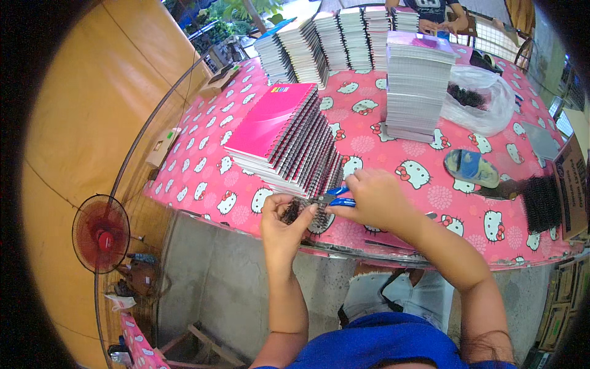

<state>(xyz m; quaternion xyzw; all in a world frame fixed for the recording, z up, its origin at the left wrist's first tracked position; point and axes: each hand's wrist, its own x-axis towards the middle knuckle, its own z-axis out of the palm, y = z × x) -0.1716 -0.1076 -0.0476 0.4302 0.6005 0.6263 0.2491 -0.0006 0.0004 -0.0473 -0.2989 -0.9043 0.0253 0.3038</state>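
Note:
Close to the table's near edge, my left hand [281,229] is closed around a small bunch of black spiral binding coils [291,212], its thumb lying across them. My right hand [380,198] grips blue-handled pliers [342,202], whose metal jaws reach the coils beside my left thumb. Whether the jaws bite on a wire is too small to tell. Just beyond both hands rises a stack of spiral notebooks [270,126] with pink covers, their black coils facing right.
Tall paper stacks [419,86] and bound notebooks [335,42] line the far side. A plastic bag with black coils [470,98], a blue and yellow slipper-shaped thing [472,168], more coils [541,203] and a cardboard box [570,184] sit right. A fan [101,234] stands left; another person's hands [444,26] show far.

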